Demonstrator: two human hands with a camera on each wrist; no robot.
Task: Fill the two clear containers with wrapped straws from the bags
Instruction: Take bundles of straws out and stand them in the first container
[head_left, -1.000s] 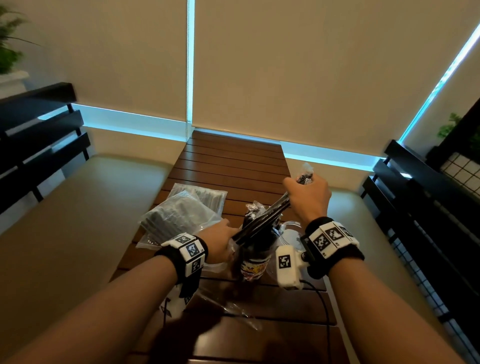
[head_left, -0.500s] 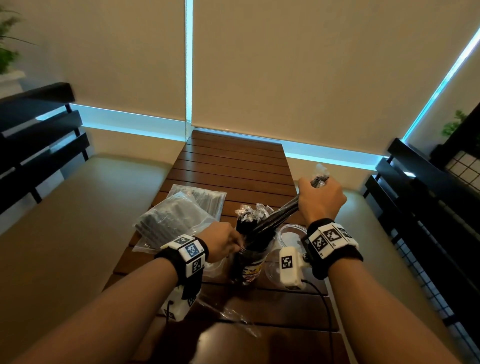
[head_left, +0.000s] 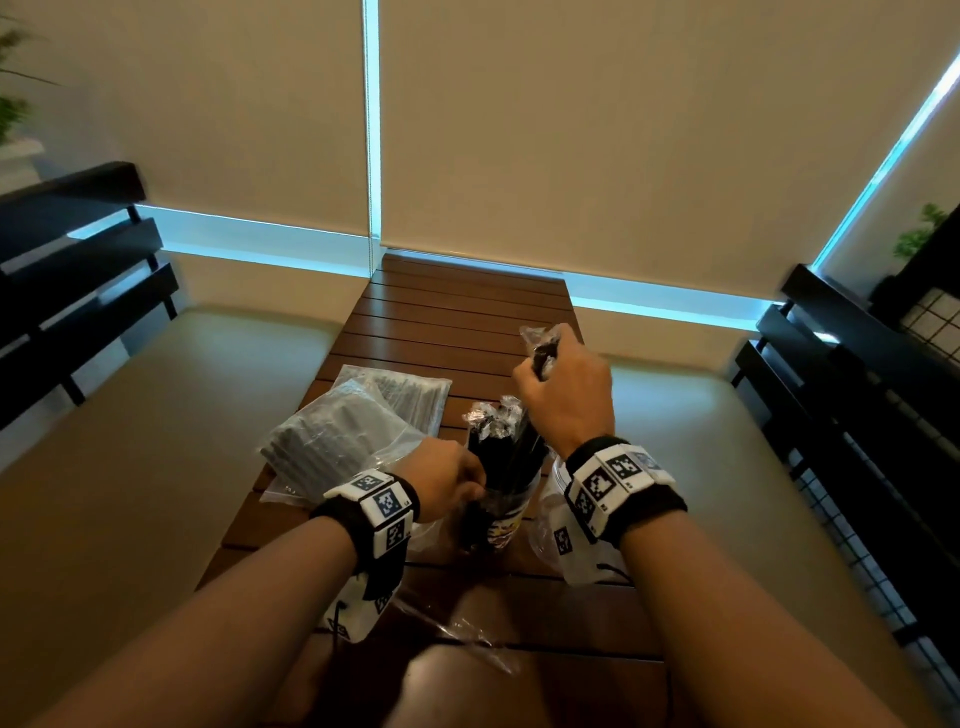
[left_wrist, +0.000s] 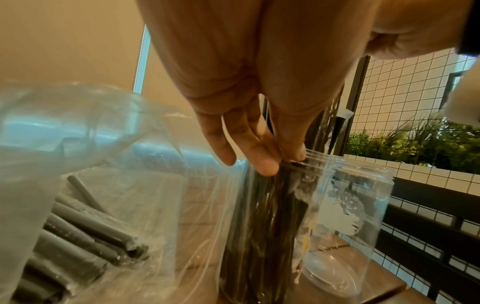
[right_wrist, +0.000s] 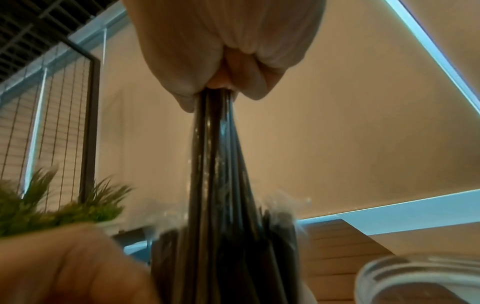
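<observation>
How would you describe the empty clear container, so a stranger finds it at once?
Start at the slatted wooden table between the two benches. Near its front stand two clear jars, side by side. The empty clear container is the right one, beside the jar packed with black wrapped straws; no straws stand in it.

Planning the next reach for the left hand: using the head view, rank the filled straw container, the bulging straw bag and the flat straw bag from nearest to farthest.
From the left hand:
1. Filled straw container, touching its fingers, just to the right.
2. Bulging straw bag, to the left and slightly beyond.
3. Flat straw bag, farther back on the table.
</observation>
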